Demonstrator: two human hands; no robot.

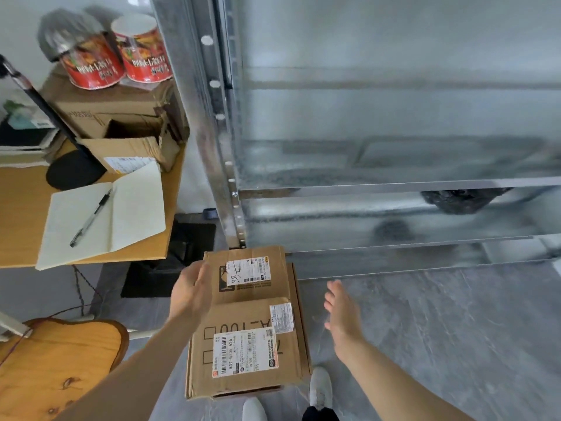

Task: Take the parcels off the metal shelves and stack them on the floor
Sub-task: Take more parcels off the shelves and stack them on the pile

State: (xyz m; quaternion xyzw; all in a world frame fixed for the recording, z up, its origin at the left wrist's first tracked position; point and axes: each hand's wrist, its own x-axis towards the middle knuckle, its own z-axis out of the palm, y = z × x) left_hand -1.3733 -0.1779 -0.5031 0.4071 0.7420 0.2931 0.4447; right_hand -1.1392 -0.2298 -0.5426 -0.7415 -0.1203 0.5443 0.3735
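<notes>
Two labelled cardboard parcels lay on the floor [425,329] at the foot of the metal shelves [394,189]. The far parcel [252,287] carried a handwritten label, and the near parcel [243,354] sat closer to the person's feet. The near one seemed to overlap the far one's edge. A brown margin down their right side hinted at a wider box beneath, though I could not be sure.

The left hand [194,288] had its grip spread, fingers straight, at the far parcel's left edge; whether touching or just beside, I could not tell. The right hand [343,317] hung over bare floor with its grip splayed, well clear of the cardboard and holding nothing.

I took the step to be settling the stack. Done well, it wanted flat palms on both sides, edges squared and the broadest box lowest before the person reached for the shelves again.

By my count there were two empty hands, two labelled parcels and one blurred dark bundle [461,199] on a lower shelf. On the desk [18,238] were two red tubs [91,65], one open notebook [133,208] and one pen [91,218].
</notes>
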